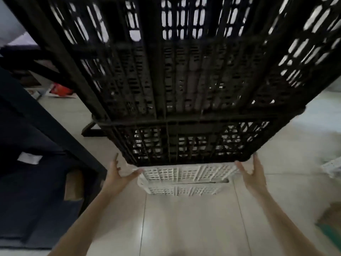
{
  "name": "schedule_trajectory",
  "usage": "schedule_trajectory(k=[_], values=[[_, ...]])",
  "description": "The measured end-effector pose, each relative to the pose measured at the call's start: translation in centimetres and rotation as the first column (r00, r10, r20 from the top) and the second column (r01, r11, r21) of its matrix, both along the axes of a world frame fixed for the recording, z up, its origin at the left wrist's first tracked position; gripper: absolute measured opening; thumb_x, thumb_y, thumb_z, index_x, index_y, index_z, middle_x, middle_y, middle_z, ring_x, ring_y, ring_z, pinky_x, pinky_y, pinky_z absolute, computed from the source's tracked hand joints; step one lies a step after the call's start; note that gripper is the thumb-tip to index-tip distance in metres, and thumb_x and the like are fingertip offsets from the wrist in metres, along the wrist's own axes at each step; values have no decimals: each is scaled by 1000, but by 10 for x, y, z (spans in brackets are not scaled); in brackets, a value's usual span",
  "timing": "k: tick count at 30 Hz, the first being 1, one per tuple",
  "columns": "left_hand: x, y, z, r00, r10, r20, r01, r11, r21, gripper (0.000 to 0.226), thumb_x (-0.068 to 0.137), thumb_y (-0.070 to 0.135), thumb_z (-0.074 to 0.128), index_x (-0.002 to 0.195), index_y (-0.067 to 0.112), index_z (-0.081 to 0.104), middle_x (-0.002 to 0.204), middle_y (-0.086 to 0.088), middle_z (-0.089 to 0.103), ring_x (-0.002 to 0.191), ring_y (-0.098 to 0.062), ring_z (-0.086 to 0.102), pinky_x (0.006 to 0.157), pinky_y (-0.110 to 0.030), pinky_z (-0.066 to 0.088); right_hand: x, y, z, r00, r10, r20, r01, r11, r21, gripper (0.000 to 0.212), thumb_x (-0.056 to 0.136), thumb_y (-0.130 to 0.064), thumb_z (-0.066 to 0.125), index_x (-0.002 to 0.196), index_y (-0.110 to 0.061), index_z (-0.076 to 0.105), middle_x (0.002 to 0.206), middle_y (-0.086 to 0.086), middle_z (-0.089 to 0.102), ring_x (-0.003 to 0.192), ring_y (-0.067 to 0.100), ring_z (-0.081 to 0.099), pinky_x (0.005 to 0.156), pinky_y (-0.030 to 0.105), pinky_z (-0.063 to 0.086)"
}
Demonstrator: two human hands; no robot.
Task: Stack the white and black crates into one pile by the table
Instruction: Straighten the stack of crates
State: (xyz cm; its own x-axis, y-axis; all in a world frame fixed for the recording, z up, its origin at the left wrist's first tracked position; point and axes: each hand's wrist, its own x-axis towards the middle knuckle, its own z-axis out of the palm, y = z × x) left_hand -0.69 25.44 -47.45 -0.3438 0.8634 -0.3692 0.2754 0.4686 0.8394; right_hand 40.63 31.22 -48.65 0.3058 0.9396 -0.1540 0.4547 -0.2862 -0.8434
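A tall pile of black slatted crates [184, 80] fills the upper view and rises toward the camera. It stands on white crates [184, 174] on the tiled floor; only their near walls show below the black ones. My left hand [118, 172] is at the white crate's left top corner, thumb against the rim and fingers spread. My right hand [252, 172] is beside the right corner, fingers apart and pointing up, close to the black crate's lower edge. Whether either hand grips is unclear.
A dark table [36, 115] with black legs stands to the left of the pile, a cardboard piece [73, 183] leaning by it. Red and white packaging [60, 90] lies on the floor behind. A white crate part [332, 168] and a green-brown object [330, 224] sit at the right.
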Motion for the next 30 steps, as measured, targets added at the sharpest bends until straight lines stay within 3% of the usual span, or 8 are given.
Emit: schedule_trajectory(k=[4,8,10,15,18,21,27,30], values=[[6,22,-60,998,23,-61,-8,974,225,99,54,55,81,137,38,28,133,14,44,121,-9,44,98,-32,42,-7,24,-56,993,-21,-113,51,961,270,60,86,-14,68,138,-9,37,117,-24,50,118,12,49,87,-5,34],[7,27,-104,1000,-5,11,0,921,389,90,64,56,79,136,34,31,128,10,59,118,-17,60,99,-44,50,-6,43,-97,991,-117,-71,135,922,362,69,81,-42,68,136,-19,34,127,-2,55,115,19,56,101,24,43],[8,27,-120,998,-1,59,-29,864,503,89,68,52,75,142,34,28,127,13,62,116,-12,63,95,-36,53,-4,47,-113,991,-87,-106,123,906,406,70,79,-47,68,135,-23,34,129,-2,53,118,17,55,100,32,44],[25,38,-133,986,123,117,-169,770,615,37,80,50,67,99,70,43,96,42,63,92,20,62,80,-14,45,1,50,-122,989,-37,-145,106,856,506,72,70,-61,67,127,-28,40,116,-16,52,104,-10,53,85,7,40],[29,44,-140,981,148,124,-193,751,631,32,88,40,64,99,58,41,97,30,62,81,25,60,78,-15,41,5,51,-124,990,-40,-136,105,852,513,66,67,-65,67,119,-36,41,119,-12,52,109,-7,51,82,7,38],[29,43,-141,985,112,130,-169,764,623,43,83,47,64,115,42,37,105,26,56,82,26,59,79,-15,41,5,49,-123,993,-64,-101,106,861,498,66,66,-67,65,119,-37,41,124,-2,51,107,8,52,82,19,37],[9,30,-174,991,3,132,-83,795,601,86,74,57,69,144,41,22,137,12,51,126,-10,53,100,-41,45,18,25,-151,970,-37,-239,156,852,500,87,66,-65,71,138,-45,26,108,-22,52,96,-13,58,81,21,42],[9,18,-232,998,-69,10,60,926,372,119,46,67,82,142,24,25,138,0,47,128,-22,49,98,-40,49,40,18,-196,986,37,-161,27,927,375,76,60,-54,77,126,-38,43,112,-18,55,110,12,60,94,38,47]])
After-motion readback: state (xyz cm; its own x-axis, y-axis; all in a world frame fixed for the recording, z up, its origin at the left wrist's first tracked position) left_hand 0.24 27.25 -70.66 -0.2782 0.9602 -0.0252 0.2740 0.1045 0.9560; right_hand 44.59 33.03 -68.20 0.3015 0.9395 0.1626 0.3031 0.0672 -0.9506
